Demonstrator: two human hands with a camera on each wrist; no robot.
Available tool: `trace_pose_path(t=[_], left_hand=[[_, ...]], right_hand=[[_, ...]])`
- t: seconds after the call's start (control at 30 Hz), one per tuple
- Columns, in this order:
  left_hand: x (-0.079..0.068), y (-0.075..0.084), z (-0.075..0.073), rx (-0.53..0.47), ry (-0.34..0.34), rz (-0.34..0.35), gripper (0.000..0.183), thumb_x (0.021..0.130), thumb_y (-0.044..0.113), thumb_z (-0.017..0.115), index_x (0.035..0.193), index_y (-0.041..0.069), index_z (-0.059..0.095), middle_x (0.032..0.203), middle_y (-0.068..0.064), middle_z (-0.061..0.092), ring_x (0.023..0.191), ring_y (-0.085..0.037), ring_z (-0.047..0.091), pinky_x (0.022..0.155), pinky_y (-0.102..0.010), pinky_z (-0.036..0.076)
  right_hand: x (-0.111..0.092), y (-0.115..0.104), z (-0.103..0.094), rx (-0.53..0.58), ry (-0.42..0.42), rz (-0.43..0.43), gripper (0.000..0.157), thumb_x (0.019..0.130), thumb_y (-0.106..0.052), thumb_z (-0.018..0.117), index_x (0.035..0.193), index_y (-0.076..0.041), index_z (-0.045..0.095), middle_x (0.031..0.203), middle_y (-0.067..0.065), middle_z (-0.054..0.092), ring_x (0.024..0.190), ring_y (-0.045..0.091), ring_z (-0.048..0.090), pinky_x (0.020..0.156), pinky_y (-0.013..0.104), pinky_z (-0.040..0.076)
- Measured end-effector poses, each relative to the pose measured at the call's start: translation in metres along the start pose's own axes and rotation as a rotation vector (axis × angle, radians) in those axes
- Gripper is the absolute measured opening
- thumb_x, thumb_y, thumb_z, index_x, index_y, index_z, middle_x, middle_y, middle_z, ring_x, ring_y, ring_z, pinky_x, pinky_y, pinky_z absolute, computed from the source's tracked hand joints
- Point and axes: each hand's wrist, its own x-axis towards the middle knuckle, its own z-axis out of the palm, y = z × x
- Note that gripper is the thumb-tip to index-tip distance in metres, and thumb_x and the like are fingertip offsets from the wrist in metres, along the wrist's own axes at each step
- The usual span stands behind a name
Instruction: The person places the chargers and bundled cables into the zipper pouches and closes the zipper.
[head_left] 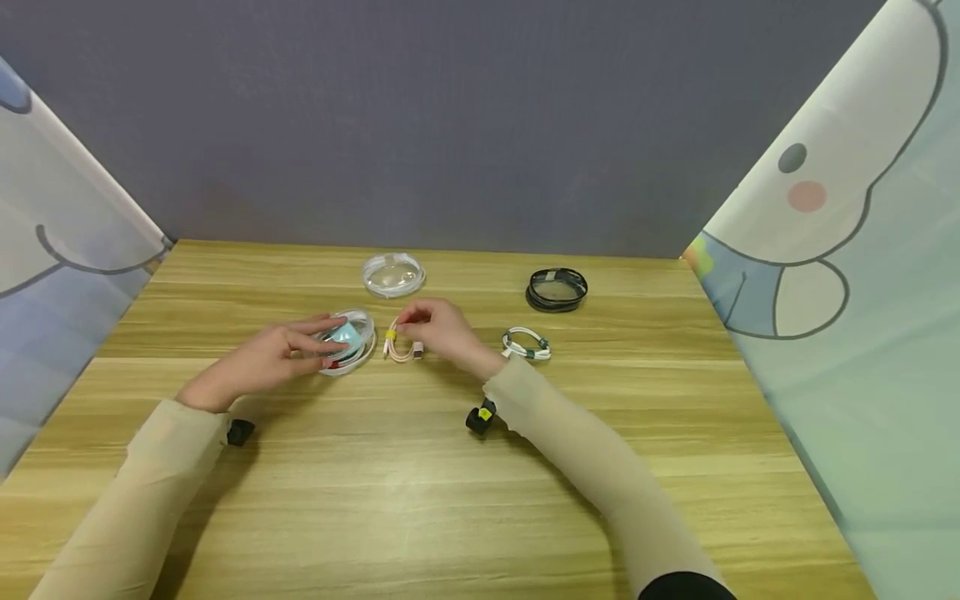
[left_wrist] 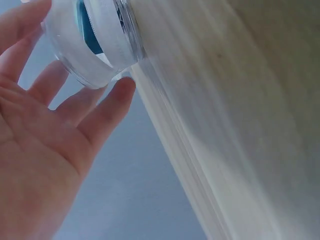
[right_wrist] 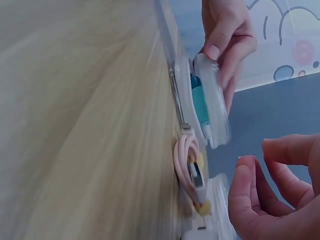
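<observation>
My left hand (head_left: pixel 279 353) grips a clear, round coil (left_wrist: pixel 100 37) with a teal band round it, fingers and thumb about its rim. It is tilted above a white coiled cable (head_left: pixel 366 353) that lies on the table. Right of these, a pink coiled cable (right_wrist: pixel 185 161) with yellow ties rests on the table. My right hand (head_left: pixel 442 331) hovers beside the pink cable, fingers bent. In the right wrist view its thumb and fingertips (right_wrist: pixel 243 172) stand slightly apart, with nothing visible between them.
A white coil (head_left: pixel 372 284) lies farther back, and a black coiled cable (head_left: pixel 557 305) at the back right. A small white cable (head_left: pixel 528 353) with dark green ties lies right of my right hand. A dark panel (head_left: pixel 435 125) borders the wooden table (head_left: pixel 390 500) behind.
</observation>
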Motion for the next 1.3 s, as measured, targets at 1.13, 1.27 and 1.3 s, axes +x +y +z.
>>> trace_pose_path(t=[1.13,1.27,1.3], left_hand=[[-0.005,0.013,0.016,-0.084,0.001,0.132,0.045,0.083,0.003,0.079,0.127,0.004,0.069,0.142,-0.016,0.055,0.131,-0.046,0.045,0.101,-0.005,0.026],[-0.004,0.019,0.022,-0.111,-0.023,0.166,0.045,0.082,0.002,0.080,0.126,0.004,0.069,0.141,-0.016,0.055,0.130,-0.044,0.047,0.102,-0.007,0.029],[-0.003,0.021,0.024,-0.116,-0.030,0.174,0.046,0.082,0.002,0.080,0.126,0.005,0.069,0.141,-0.015,0.056,0.130,-0.043,0.047,0.102,-0.008,0.030]], right_hand=[[-0.035,0.026,-0.004,-0.032,-0.314,0.011,0.038,0.102,-0.021,0.059,0.138,-0.008,0.060,0.140,0.004,0.058,0.126,0.014,0.053,0.101,0.024,0.044],[-0.034,0.026,-0.004,-0.016,-0.311,0.021,0.035,0.103,-0.019,0.056,0.136,-0.009,0.062,0.135,0.003,0.062,0.123,0.013,0.056,0.097,0.025,0.046],[-0.034,0.026,-0.004,-0.002,-0.310,0.025,0.034,0.104,-0.018,0.055,0.136,-0.009,0.062,0.133,0.003,0.063,0.120,0.012,0.057,0.096,0.026,0.047]])
